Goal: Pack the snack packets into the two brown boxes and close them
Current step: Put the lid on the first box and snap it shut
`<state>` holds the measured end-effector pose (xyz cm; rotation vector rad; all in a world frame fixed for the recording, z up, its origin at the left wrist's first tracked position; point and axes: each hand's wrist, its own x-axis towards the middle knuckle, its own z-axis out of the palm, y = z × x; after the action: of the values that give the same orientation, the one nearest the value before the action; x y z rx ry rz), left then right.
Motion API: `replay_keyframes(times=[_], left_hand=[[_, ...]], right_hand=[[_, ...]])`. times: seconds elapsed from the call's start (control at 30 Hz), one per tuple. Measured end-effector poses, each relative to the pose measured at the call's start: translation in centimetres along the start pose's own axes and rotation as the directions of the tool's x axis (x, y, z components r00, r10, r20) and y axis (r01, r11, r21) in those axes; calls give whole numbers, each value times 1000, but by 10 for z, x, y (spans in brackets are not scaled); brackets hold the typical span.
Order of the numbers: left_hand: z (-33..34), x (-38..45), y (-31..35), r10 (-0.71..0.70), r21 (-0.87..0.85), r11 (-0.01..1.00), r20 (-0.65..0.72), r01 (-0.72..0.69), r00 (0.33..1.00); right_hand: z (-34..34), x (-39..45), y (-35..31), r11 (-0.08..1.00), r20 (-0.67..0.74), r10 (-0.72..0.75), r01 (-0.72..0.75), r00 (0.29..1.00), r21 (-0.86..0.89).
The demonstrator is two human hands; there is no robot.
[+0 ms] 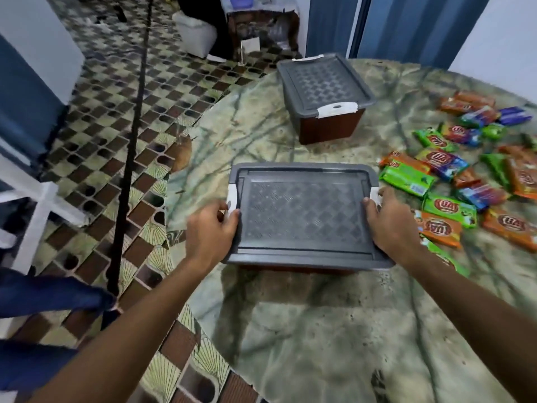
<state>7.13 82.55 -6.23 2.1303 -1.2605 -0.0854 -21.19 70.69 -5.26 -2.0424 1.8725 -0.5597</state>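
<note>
Both forearms reaching out over marble-patterned round desk (319,330). Left hand (210,232) gripping left white latch (232,199) of near brown box (305,216), grey lid on. Right hand (390,222) clasping right latch side of same box. Second brown box (325,94) farther back, lidded, latched. Snack packets (465,181) scattered loose on desk, right of both boxes.

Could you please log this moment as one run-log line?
left hand: on near box clip | right hand: on opposite clip | lids: on | snack packets: unpacked
</note>
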Motion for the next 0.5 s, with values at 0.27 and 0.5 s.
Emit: replay_keyframes(times=[0.27, 0.5], left_hand=[[7, -1, -6, -262, -281, 920, 75, 272, 962], [24, 3, -19, -578, -560, 451, 411, 695, 705]], right_hand=[[1, 3, 10, 991, -9, 73, -72, 997, 117], [-3, -2, 12, 505, 442, 410, -602, 798, 618]])
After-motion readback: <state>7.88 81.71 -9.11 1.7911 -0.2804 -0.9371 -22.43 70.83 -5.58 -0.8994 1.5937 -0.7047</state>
